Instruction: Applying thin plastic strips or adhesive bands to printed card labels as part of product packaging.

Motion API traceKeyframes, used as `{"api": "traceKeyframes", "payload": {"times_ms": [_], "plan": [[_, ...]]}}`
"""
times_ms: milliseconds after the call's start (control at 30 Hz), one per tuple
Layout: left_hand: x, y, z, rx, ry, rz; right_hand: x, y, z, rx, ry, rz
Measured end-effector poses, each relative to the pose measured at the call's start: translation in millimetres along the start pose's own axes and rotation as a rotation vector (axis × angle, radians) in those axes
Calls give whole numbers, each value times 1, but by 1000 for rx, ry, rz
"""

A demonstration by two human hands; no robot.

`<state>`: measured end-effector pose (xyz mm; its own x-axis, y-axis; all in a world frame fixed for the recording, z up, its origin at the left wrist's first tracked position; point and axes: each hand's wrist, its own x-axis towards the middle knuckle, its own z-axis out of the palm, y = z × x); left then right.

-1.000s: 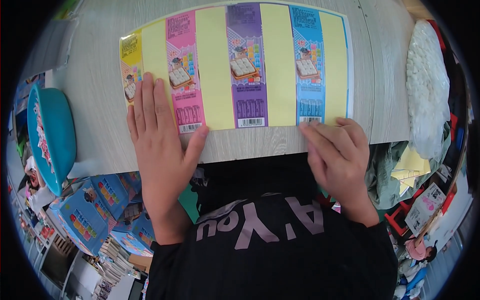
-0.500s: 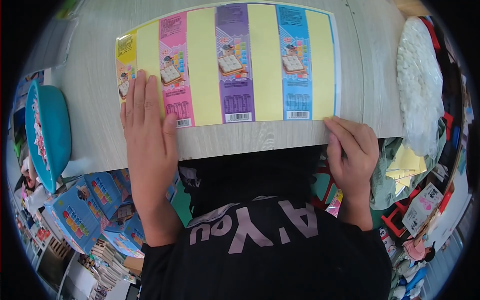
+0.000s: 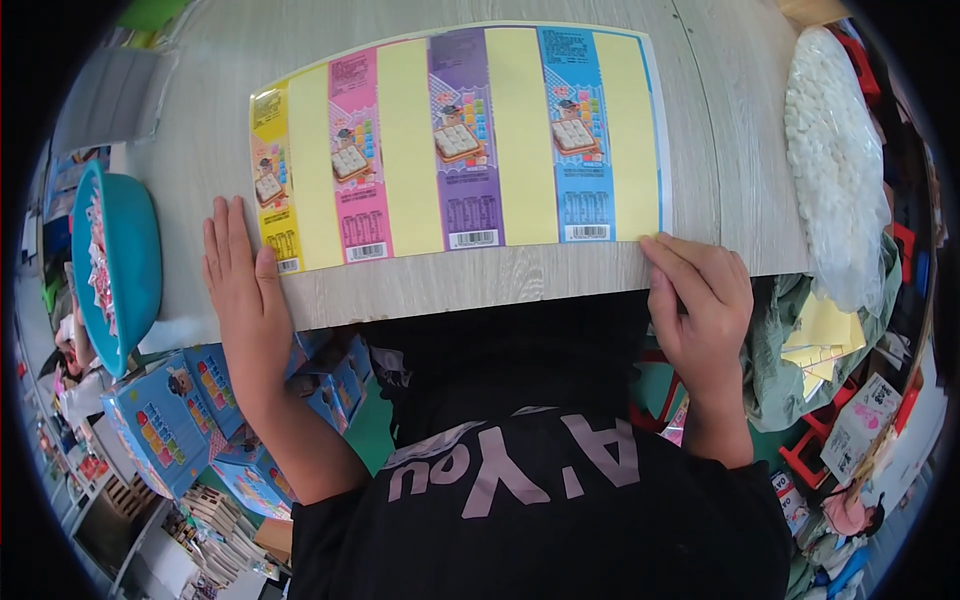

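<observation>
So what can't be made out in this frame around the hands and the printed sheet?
- Head view: the right hand covers the corner of the printed sheet; its grip there is hidden.
- The table near edge runs under the person's dark shirt.
- Contents of the teal bowl are too small and warped.
- The left hand lies flat; its palm side is unseen.

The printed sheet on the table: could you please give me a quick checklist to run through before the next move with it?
1. Printed sheet lies flat on the table: ok.
2. Left hand rests flat at the sheet's near left corner: ok.
3. Right hand has its fingertips at the near right corner: ok.
4. Right hand actually has a grip on the corner: cannot tell.
5. Sheet clear of the teal bowl and the bag of white pieces: ok.
6. Near edge parallel with the table edge: not ok, slightly skewed.
</observation>
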<state>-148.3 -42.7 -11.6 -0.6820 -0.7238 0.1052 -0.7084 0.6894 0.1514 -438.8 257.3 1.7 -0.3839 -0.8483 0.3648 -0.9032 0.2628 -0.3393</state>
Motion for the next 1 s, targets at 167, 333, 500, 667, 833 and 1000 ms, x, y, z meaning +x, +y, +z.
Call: {"api": "traceKeyframes", "payload": {"times_ms": [167, 333, 500, 667, 833, 1000], "plan": [[-13, -36, 4, 98, 127, -63, -7, 11, -4, 48, 47, 38], [-5, -15, -7, 62, 196, -132, -8, 22, -20, 38, -42, 55], [26, 39, -28, -99, 198, 44, 10, 23, -39, 13, -68, -23], [71, 73, -22, 39, 135, 288, 80, 9, -36, -8, -165, -174], [99, 98, 5, -114, -1, 571, 145, -5, 15, 146, -411, -406], [100, 94, 22, -136, -11, 600, 160, -6, 73, 21, -395, -545]]}}
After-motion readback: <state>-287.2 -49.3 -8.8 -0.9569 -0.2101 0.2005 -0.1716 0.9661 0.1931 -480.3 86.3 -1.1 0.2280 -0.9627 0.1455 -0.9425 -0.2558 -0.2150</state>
